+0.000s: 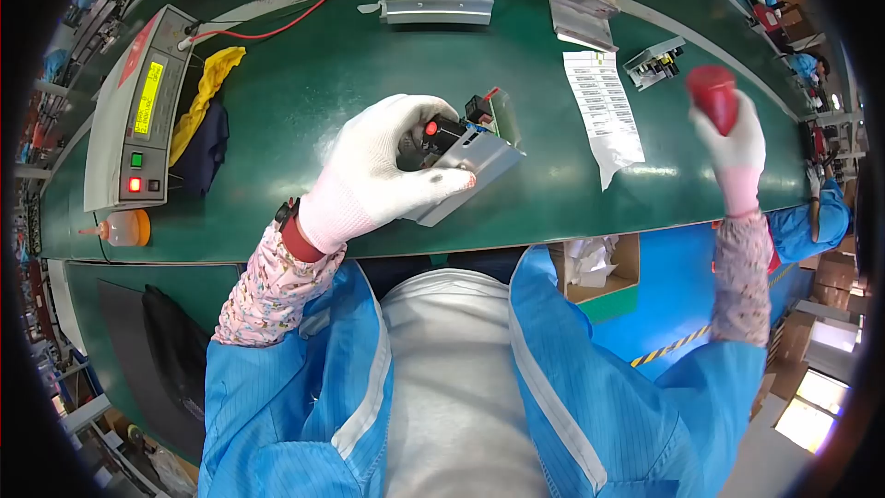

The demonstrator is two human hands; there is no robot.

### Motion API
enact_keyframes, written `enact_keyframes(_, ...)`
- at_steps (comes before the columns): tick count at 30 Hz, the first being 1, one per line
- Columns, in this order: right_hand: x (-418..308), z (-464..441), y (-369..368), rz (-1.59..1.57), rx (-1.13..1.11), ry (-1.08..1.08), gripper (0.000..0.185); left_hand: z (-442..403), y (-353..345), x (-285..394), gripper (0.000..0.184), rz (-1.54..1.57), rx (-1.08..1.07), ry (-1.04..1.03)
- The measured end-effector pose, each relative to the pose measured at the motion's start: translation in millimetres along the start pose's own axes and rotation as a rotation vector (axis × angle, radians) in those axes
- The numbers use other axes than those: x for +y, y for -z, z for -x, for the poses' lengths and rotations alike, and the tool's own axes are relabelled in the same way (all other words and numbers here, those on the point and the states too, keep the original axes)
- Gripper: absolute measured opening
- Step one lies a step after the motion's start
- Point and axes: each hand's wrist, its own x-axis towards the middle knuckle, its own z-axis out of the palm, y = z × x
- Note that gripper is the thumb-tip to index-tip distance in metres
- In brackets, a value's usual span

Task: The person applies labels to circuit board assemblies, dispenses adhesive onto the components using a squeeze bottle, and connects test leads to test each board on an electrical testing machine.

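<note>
My left hand point(387, 171), in a white glove, is closed around a power supply unit point(484, 166). The unit is tilted above the green bench, with its silver metal bracket facing me. Black parts, a red knob-like part and a green circuit board show above the bracket; my fingers cover part of it. Off to the right, my gloved right hand point(735, 143) is raised and closed on a red rounded object point(713, 97). Motion blurs this object, and its exact kind is unclear.
A tester point(145, 115) with a lit display stands left, beside yellow and dark cloths point(210, 97). An orange-bottomed bottle point(126, 228) is near it. Another unit point(438, 6) sits at the back. Right are a printed sheet point(604, 111), a metal bracket point(584, 16) and a small board point(655, 65).
</note>
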Motion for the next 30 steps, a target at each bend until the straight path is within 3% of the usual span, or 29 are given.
enact_keyframes(3,-60,24,18,-1.421,0.43,-0.297,0.049,0,-5,1,0.056,0.041,-0.057,0.066)
enact_keyframes(5,-83,40,7,-1.796,0.385,0.018,0.059,2,-8,0,0.056,0.045,-0.066,0.061)
enact_keyframes(8,-136,46,-1,-1.809,0.485,0.129,0.064,5,-10,-2,0.055,0.04,-0.077,0.041)
enact_keyframes(13,-159,45,-20,-1.958,0.489,0.314,0.064,7,-10,-6,0.054,0.0,-0.052,-0.036)
enact_keyframes(18,-162,50,-24,-1.758,0.45,0.176,0.07,7,-8,0,0.05,-0.019,-0.078,-0.006)
enact_keyframes(30,-161,47,-27,-1.832,0.521,0.107,0.063,6,-10,-3,0.049,-0.031,-0.082,-0.034)
